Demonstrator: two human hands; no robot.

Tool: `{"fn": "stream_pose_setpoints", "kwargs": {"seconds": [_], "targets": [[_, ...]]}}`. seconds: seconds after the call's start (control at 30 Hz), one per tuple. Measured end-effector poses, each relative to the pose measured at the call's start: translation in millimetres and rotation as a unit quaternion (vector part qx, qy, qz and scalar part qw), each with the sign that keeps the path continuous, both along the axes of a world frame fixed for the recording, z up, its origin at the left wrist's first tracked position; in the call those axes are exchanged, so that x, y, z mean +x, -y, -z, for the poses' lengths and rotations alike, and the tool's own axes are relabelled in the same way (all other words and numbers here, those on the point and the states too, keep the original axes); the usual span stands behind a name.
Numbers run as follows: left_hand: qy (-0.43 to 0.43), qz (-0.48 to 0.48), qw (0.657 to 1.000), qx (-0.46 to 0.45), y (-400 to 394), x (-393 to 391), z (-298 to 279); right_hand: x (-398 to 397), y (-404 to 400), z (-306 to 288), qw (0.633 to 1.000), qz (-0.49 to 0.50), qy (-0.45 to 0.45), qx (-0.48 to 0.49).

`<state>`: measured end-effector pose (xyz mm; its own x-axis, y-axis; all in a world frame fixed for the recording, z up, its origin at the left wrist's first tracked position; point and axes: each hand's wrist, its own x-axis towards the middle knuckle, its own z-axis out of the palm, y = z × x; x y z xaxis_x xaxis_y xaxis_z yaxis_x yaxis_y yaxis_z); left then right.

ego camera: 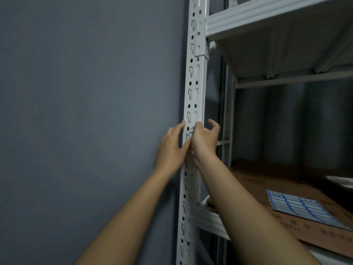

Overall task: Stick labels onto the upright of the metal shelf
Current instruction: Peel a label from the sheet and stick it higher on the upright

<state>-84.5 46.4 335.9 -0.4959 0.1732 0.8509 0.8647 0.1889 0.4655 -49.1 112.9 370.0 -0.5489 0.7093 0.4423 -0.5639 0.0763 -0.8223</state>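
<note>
Label [191, 130] on front face of upright [193, 88], mid-height, mostly hidden; left hand [170, 148] fingers straight against upright's left edge; right hand [204, 139] thumb pressing label, fingers loosely curled. Label sheet [299, 207] on cardboard [286, 180], right of upright.

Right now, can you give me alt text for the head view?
Both hands press a label with a blue line onto the white perforated upright of a metal shelf: left hand at its left edge, right hand over the label. A sheet of blue labels lies on cardboard on the shelf.
</note>
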Motion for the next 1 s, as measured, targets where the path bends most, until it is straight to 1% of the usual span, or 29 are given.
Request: {"fn": "stream_pose_setpoints", "kwargs": {"seconds": [0.17,0.3,0.43,0.5,0.6,0.87,1.0], "targets": [[-0.004,0.023,1.000,0.014,1,-4,0,5,-1,-2,1.000,-0.013,-0.008,0.006],[-0.011,0.034,0.999,0.029,2,-5,0,10,0,-6,1.000,-0.010,0.011,0.020],[0.002,0.053,0.997,0.050,-2,-6,1,15,3,-7,1.000,-0.012,0.021,0.009],[0.005,0.057,0.997,0.059,-3,-7,2,20,1,-3,0.999,-0.038,0.014,0.005],[0.011,0.067,0.996,0.063,-4,-9,3,24,-3,1,0.996,-0.084,-0.020,-0.019],[0.011,0.075,0.995,0.059,-3,-11,5,17,4,-1,1.000,-0.003,-0.010,0.024],[0.008,0.072,0.996,0.056,-4,-11,6,19,3,-2,1.000,-0.009,-0.014,0.022]]}}
